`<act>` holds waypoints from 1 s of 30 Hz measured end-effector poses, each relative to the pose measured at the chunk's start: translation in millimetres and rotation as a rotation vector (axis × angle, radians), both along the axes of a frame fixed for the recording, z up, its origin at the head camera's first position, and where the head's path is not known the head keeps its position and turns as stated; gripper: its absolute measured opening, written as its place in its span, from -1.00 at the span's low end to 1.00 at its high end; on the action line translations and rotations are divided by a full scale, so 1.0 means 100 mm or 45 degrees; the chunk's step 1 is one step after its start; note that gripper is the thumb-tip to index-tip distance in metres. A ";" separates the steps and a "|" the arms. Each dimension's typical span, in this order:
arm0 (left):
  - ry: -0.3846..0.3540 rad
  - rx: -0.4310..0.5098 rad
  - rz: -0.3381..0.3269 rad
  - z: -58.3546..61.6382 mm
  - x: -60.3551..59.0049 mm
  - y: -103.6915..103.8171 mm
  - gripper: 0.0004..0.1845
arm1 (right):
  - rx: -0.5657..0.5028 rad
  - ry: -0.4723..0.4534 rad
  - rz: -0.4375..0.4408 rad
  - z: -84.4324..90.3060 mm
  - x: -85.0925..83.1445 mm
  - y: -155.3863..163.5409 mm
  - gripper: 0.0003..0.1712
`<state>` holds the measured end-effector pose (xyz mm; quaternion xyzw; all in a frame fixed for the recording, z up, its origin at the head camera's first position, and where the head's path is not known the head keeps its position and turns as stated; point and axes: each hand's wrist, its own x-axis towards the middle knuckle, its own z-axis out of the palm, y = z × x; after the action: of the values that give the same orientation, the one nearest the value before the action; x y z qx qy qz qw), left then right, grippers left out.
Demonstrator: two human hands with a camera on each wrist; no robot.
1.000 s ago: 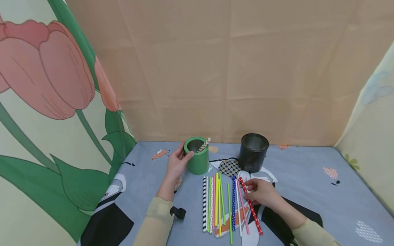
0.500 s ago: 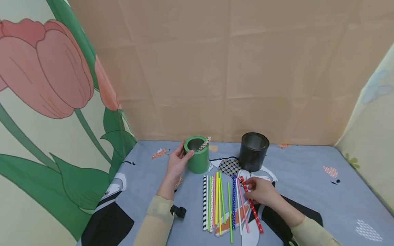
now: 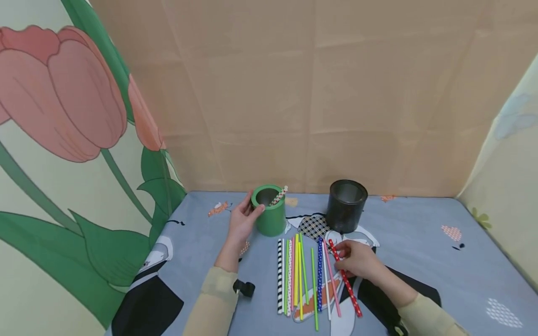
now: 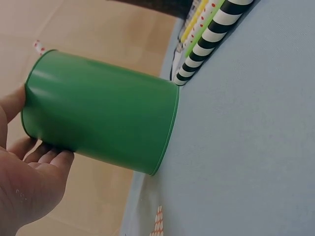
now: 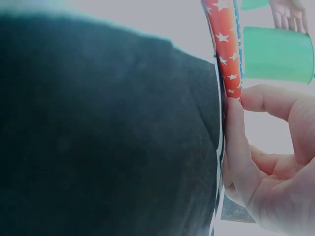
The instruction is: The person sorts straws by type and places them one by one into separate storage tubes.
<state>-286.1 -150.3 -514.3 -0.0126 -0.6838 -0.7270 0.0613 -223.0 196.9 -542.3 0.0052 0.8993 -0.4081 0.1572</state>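
Presently, green can [image 3: 272,221]: upright, one patterned straw [image 3: 279,195] leaning inside | left hand [image 3: 241,223]: thumb and fingers gripping its upper part | right hand [image 3: 358,260]: thumb and finger pinching red starred straw [image 3: 352,297], right of the can, on its near side | risk: a loose pinch could let it roll into the pink straw [image 3: 331,277] alongside
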 end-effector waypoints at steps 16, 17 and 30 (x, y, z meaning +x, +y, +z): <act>0.016 -0.006 -0.001 0.00 -0.02 -0.02 -0.20 | -0.113 -0.049 -0.024 -0.02 -0.06 0.10 -0.34; 0.015 -0.006 -0.001 0.00 -0.02 -0.02 -0.20 | -0.132 -0.053 -0.018 0.00 -0.06 0.10 -0.33; 0.018 0.007 0.015 0.01 0.00 0.00 -0.20 | -0.392 -0.033 -0.024 0.31 -0.06 -0.05 -0.29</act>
<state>-286.3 -150.3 -513.2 -0.0137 -0.6816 -0.7283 0.0703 -229.4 192.3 -511.1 -0.0051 0.8239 -0.5425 0.1640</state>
